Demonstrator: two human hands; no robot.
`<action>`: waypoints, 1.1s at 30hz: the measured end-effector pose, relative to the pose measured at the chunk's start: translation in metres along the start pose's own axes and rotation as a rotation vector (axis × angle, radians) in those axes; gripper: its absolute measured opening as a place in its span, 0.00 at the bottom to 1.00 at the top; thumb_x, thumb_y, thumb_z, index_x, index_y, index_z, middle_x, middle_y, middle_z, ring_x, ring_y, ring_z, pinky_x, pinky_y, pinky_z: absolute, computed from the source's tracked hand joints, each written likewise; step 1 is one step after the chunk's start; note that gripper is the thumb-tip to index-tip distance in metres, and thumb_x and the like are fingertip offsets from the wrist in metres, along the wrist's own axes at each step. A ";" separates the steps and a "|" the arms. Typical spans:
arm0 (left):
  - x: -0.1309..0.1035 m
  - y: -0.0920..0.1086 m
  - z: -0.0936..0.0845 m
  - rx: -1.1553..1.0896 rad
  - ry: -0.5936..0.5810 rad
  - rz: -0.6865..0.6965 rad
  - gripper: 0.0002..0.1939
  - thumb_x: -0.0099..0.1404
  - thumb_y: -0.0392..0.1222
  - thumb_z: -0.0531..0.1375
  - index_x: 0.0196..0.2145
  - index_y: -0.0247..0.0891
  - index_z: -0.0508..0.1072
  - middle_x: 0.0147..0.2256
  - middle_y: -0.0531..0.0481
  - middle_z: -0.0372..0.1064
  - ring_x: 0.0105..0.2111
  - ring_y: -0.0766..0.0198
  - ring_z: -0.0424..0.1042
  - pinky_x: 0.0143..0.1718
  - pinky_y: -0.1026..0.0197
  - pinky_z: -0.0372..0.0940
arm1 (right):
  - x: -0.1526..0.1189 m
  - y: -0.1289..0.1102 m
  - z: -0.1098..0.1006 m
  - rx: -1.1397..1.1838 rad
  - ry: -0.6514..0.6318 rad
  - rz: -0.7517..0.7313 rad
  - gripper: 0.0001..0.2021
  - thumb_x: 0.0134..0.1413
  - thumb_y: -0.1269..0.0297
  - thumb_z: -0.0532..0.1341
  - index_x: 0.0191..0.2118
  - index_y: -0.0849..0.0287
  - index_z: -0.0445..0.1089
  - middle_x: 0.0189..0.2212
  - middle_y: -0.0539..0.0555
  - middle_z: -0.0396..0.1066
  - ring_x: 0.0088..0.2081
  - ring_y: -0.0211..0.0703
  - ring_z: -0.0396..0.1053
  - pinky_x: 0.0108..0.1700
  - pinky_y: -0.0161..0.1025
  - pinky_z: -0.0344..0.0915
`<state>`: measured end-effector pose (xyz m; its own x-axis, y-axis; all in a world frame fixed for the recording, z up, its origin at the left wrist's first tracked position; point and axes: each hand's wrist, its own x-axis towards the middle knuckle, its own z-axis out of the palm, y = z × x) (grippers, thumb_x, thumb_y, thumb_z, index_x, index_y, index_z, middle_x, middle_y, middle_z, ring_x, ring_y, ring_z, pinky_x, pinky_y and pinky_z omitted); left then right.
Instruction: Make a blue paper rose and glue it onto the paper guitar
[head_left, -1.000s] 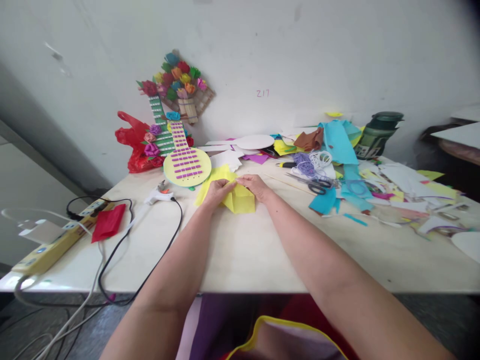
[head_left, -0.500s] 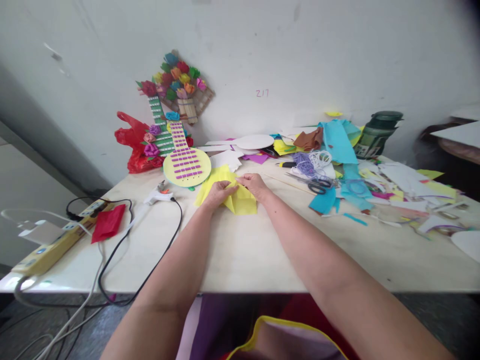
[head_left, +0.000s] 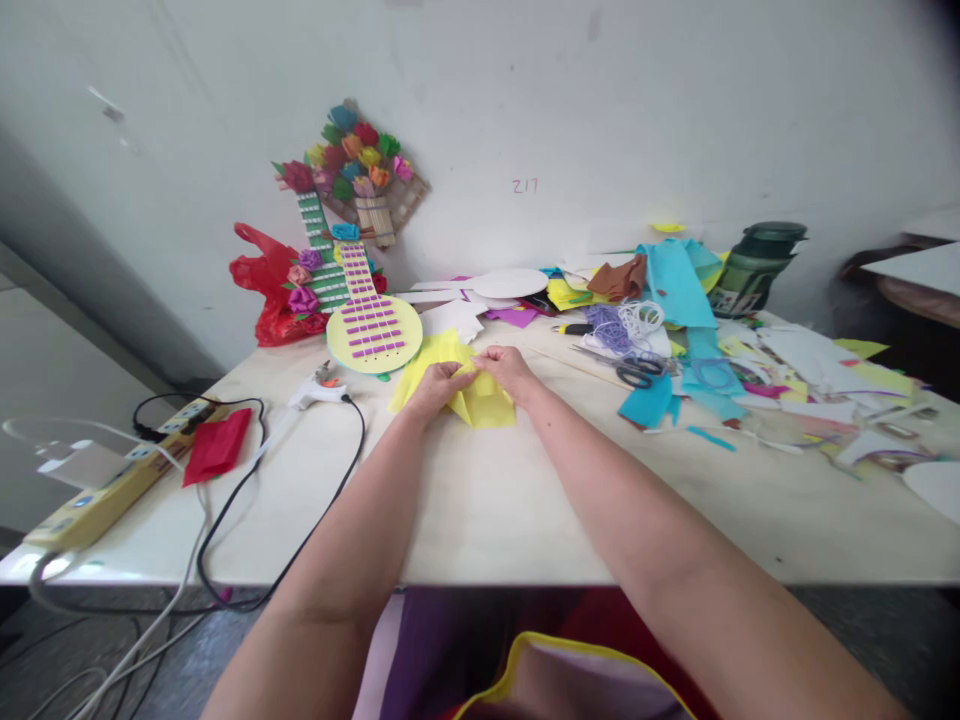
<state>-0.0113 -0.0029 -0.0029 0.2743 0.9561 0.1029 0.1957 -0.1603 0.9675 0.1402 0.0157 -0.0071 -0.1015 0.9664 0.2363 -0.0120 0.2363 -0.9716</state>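
Note:
Thin yellow paper (head_left: 486, 405), creased and partly folded, lies on the table under both hands. My left hand (head_left: 439, 388) pinches it between thumb and fingers near its middle. Close beside, my right hand (head_left: 508, 370) pinches the same paper near its upper right part, fingertips almost touching the left ones. Just behind on the left is a round pale-yellow board (head_left: 374, 334) with a neck and purple strips. The undersides of the fingers are hidden.
A glue gun (head_left: 319, 388) with a black cable, a red packet (head_left: 217, 447) and a power strip (head_left: 112, 500) are on the left. Scissors (head_left: 634, 370), string (head_left: 611, 330), blue paper (head_left: 646, 402), many scraps and a green bottle (head_left: 757, 270) lie to the right.
Almost nothing has moved. The lower right part of the yellow paper has shifted slightly, with both hands still pinching it.

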 end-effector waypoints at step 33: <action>0.010 -0.008 0.001 -0.117 0.218 0.069 0.17 0.46 0.52 0.64 0.25 0.35 0.68 0.20 0.54 0.64 0.20 0.69 0.63 0.21 0.67 0.57 | 0.002 0.001 -0.008 0.013 -0.009 0.060 0.17 0.39 0.50 0.63 0.21 0.60 0.64 0.17 0.47 0.64 0.21 0.35 0.62 0.22 0.32 0.57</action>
<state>-0.0094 0.0078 -0.0093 0.0715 0.9761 0.2050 0.0702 -0.2099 0.9752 0.1478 0.0187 -0.0073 -0.1115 0.9777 0.1780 -0.0188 0.1770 -0.9840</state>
